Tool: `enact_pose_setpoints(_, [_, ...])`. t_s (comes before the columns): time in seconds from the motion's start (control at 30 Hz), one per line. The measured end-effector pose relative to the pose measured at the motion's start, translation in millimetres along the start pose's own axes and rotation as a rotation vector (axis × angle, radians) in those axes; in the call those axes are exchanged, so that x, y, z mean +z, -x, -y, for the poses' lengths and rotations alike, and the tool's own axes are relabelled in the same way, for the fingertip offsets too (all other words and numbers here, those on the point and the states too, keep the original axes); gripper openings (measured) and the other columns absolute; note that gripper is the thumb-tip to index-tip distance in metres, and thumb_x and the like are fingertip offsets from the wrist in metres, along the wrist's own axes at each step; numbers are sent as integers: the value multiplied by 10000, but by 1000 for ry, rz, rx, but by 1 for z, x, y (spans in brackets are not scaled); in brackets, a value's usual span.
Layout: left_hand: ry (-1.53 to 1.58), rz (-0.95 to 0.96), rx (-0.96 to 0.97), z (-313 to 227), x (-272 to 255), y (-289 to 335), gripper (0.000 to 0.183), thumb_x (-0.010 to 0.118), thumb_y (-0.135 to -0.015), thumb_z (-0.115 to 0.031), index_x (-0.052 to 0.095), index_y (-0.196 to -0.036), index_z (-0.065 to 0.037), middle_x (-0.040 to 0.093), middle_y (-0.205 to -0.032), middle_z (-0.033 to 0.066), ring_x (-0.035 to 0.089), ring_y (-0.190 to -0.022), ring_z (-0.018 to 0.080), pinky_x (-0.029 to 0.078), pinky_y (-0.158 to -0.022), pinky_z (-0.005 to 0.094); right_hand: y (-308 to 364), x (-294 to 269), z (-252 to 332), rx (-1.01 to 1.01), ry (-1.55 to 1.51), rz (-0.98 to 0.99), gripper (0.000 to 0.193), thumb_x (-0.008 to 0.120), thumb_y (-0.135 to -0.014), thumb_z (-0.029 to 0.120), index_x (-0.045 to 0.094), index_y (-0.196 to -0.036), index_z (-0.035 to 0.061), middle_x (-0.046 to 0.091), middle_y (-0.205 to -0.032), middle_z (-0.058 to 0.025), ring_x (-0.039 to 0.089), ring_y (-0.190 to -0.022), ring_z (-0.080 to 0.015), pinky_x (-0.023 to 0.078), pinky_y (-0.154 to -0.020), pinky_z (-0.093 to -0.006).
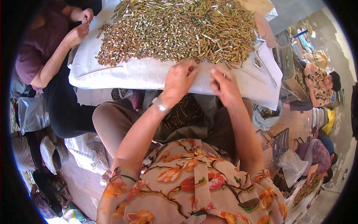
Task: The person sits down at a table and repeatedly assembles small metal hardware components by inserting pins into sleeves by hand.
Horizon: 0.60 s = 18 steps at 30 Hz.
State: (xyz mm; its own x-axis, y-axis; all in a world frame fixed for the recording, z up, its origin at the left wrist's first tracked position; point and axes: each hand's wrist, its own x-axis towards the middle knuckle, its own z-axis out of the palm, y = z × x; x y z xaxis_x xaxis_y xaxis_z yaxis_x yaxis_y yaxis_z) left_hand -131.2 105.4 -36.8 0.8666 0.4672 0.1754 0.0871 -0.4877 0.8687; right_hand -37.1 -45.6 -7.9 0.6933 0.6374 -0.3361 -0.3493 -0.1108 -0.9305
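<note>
My left hand [180, 80] is at the near edge of a big heap of small metal parts [156, 37], its fingers curled together in a pinch. Whatever sits between those fingertips is too small to make out. To its right, my right hand [226, 85], with a ring on one finger, hovers over the table edge, fingers curled inward and slightly smeared; I cannot make out anything in them. Short, nut-like pieces fill the heap's left side, and longer brassy rod-like pieces its right. Below my hands, a dark container [182, 114] on my lap holds several slim metal pieces.
A white cloth [87, 80] covers the table. Thin sticks [99, 71] lie on it at both sides. At left, a co-worker's hands [78, 33] meet near the heap. A bag of metal parts [266, 112] stands right of the table. Other people sit farther right.
</note>
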Motion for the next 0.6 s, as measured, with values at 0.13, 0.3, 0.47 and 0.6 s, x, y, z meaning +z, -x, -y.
enact_pose_setpoints(0.13, [-518, -241, 116, -9, 29, -32, 219, 701, -781, -167, 602, -938, -51, 631, -867, 137, 644, -765, 302, 518, -679, 396, -72, -25, -4, -802, 942, -319, 212, 638, -867, 222, 645, -889, 11, 629, -767, -146, 599, -623, -322, 476, -576, -370])
enact_pose_setpoints(0.3, [-560, -217, 115, 5, 31, -37, 209, 697, -774, -163, 602, -922, -49, 615, -873, 136, 638, -779, 318, 516, -684, 411, -87, -17, 0, -605, 1153, -256, 202, 669, -819, 183, 642, -913, 7, 645, -872, -193, 616, -785, -364, 477, -712, -403])
enact_pose_setpoints(0.47, [-146, -266, 215, 5, 6, -14, 195, 669, -792, -8, 669, -986, -22, 670, -866, 128, 661, -724, 232, 528, -660, 303, -59, -21, -3, -672, 969, -189, 198, 666, -824, 178, 626, -908, 4, 648, -911, -188, 607, -810, -360, 476, -716, -408])
enact_pose_setpoints(0.6, [570, -57, -288, -4, -15, 28, 156, 604, -904, -37, 644, -1030, 47, 672, -951, 72, 651, -874, 121, 543, -775, 250, -10, -10, 1, -495, 710, -41, 195, 626, -884, 167, 627, -1001, 11, 623, -840, -62, 532, -682, -152, 419, -616, -275])
